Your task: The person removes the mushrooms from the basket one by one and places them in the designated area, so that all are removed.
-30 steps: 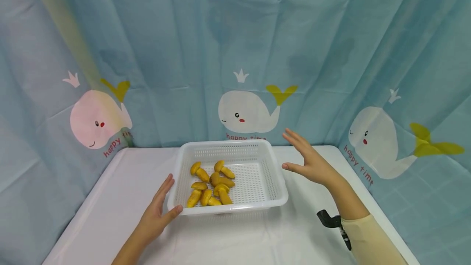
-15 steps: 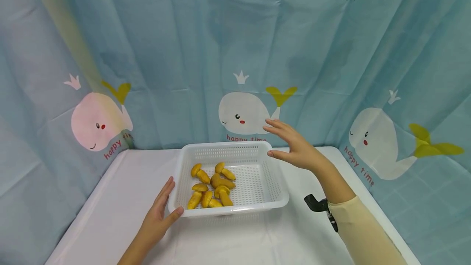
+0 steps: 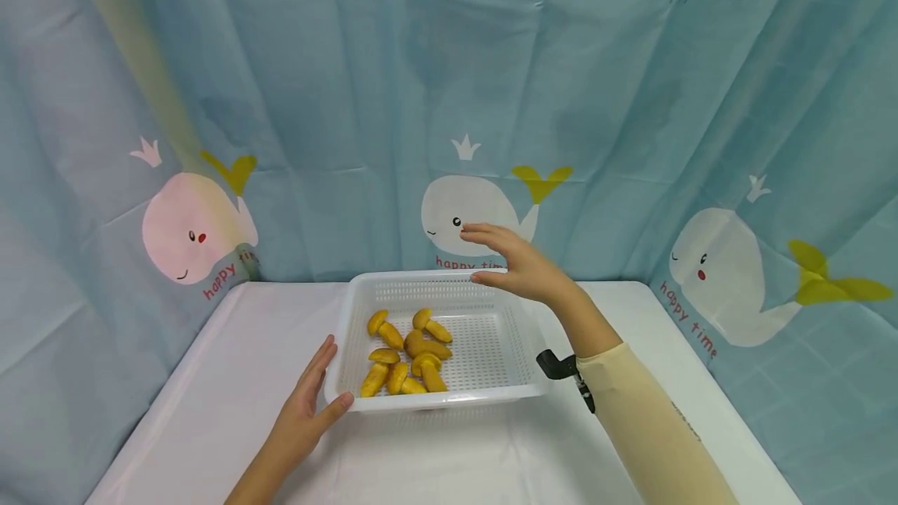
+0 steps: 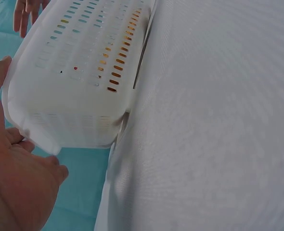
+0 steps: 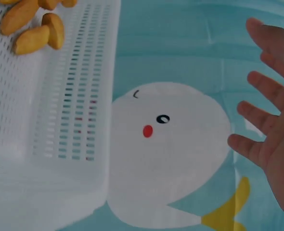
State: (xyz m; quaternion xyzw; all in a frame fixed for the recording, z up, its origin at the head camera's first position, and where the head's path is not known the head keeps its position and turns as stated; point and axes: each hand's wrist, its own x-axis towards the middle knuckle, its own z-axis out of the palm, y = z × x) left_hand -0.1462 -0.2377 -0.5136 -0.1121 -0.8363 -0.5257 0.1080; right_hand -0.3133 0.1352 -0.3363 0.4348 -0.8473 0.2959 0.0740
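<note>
A white perforated plastic basket [image 3: 477, 397] stands on the white-covered table, with several yellow-brown mushrooms [image 3: 428, 345] lying in its left half. My left hand [image 3: 302, 411] is at the basket's left front corner, thumb at the front rim and fingers stretched along the left side. In the left wrist view, the thumb and fingers of that hand [image 4: 21, 178] lie around the basket corner. My right hand [image 3: 522, 263] is raised over the basket's back right part, fingers spread and holding nothing. The right wrist view shows this hand [image 5: 277, 106] apart from the basket wall [image 5: 84, 86].
A light blue curtain [image 3: 365, 100] printed with whales hangs behind and on both sides of the table [image 3: 210, 380]. A black wrist-worn device [image 3: 557, 366] sits at the right wrist, by a cream sleeve [image 3: 645, 419].
My right hand has moved left and slightly up, from beside the basket to over its back right part. The left hand, basket and mushrooms keep their places.
</note>
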